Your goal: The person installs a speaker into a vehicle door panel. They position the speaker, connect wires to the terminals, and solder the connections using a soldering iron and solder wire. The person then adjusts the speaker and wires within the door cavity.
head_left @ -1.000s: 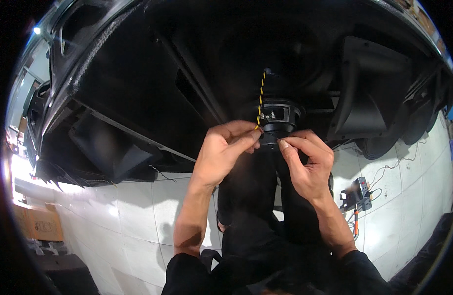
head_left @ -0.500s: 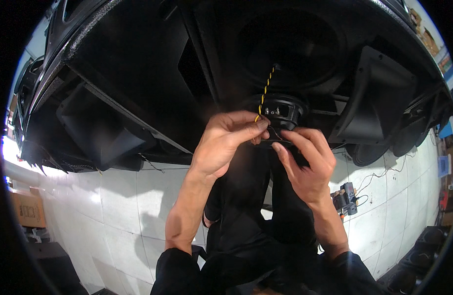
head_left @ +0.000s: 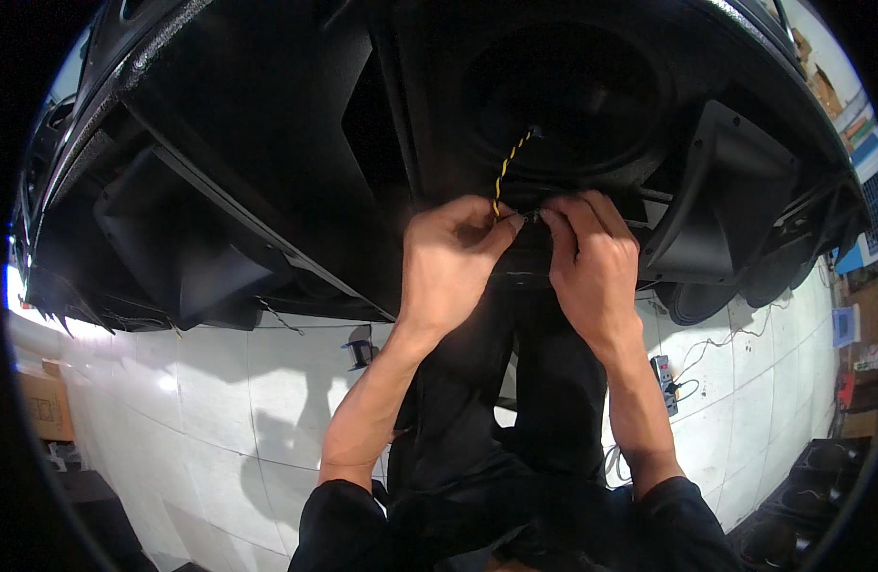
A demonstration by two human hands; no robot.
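Observation:
My left hand [head_left: 450, 262] is closed, thumb and forefinger pinching the lower end of a yellow-and-black twisted wire [head_left: 503, 172]. Upward from my fingers, the wire runs into a round opening [head_left: 572, 86] in a black speaker cabinet [head_left: 267, 105]. My right hand [head_left: 594, 253] is closed too, its fingertips almost meeting the left ones beside small metal terminals [head_left: 532, 217]. What the right fingertips pinch is too small to make out. The dark speaker driver around the terminals is mostly hidden by my hands and shadow.
Black horn flares stand to the right [head_left: 725, 191] and left [head_left: 191, 238]. On the tiled floor lie a power strip [head_left: 666, 383] with cords and a dark spool [head_left: 361, 351]. A cardboard box [head_left: 44, 405] is at far left; black speaker parts [head_left: 810, 496] lie lower right.
Both hands have moved up toward the round opening, and my right fingertips have come close to the left ones. The yellow-and-black wire now bends more. The driver is less visible.

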